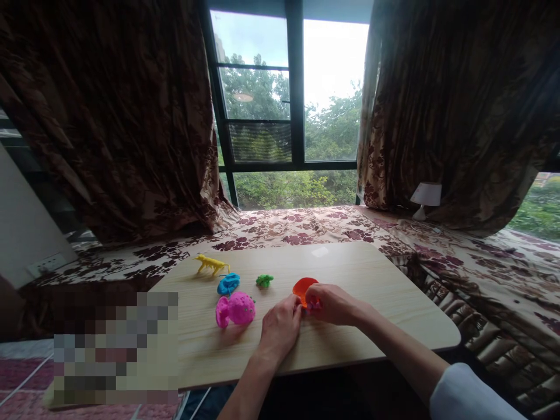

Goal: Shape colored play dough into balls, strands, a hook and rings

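An orange rounded piece (305,286), shaped like a shallow shell or dish, is on the table between my hands. My left hand (280,324) is closed at its lower left edge, with the fingertips pinched together there. From the right, my right hand (333,303) curls its fingers over a small purple piece (313,304) against the orange one. The fingers hide much of the purple piece. To the left lies a bumpy pink toy (241,308) with a round body and a flared end.
A blue lump-like toy (228,283), a small green toy (264,281) and a yellow four-legged animal figure (212,265) sit on the pale wooden table (350,262). A blurred patch (118,350) covers the table's left corner. A white lamp (427,195) stands beyond.
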Available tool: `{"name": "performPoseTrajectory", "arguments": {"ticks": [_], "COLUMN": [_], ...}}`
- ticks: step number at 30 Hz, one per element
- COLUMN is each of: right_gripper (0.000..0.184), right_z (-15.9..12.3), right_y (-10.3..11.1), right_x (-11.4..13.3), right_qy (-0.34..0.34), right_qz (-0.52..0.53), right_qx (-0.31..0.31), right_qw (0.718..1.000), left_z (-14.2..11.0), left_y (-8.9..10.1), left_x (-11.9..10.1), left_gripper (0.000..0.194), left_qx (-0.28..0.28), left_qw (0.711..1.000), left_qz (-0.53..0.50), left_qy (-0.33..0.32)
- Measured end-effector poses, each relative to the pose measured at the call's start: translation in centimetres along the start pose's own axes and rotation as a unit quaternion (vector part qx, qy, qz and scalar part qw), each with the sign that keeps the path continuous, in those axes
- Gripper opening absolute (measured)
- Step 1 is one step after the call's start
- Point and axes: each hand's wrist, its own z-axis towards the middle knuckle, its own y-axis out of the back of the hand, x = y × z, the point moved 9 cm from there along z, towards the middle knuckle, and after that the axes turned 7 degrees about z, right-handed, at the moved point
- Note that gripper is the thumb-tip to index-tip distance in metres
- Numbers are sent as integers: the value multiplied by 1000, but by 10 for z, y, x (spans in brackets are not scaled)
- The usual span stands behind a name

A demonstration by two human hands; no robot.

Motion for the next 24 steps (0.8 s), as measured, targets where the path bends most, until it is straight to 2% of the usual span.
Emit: {"name": "performPoseTrajectory", "arguments": {"ticks": [4, 7, 10, 15, 18, 21, 24], "right_gripper": [7, 9, 13, 17, 19, 21, 25], "right_z": [2, 3, 2, -1, -3, -4, -3], "right_y": [-2, -7, -10, -4, -4, -4, -4], "right_x": [-6, -19, -29, -38, -39, -37, -33], "right_qy": [-5, -44, -74, -90, -98, -95, -92], "right_qz": [30, 120, 213, 279, 344, 395, 378], "right_qx": [13, 37, 53, 28, 33, 42, 54], "right_qw": [999, 991, 973, 956, 933, 913, 920], "left_z": [1, 0, 0, 1, 1, 1, 0], "left_y": [-1, -2, -3, -3, -3, -4, -9], "left_x": [-2, -1, 1, 4, 4, 3, 2], "left_gripper": [4, 7, 6, 4, 5, 8, 13], "left_qx": [-4, -4, -2, 3, 7, 21, 54], "left_qw": [998, 996, 996, 999, 1000, 997, 986], "left_qz": [51, 81, 74, 35, 30, 77, 156], "left_qy": [-28, -42, -40, -20, -7, 1, 5]}}
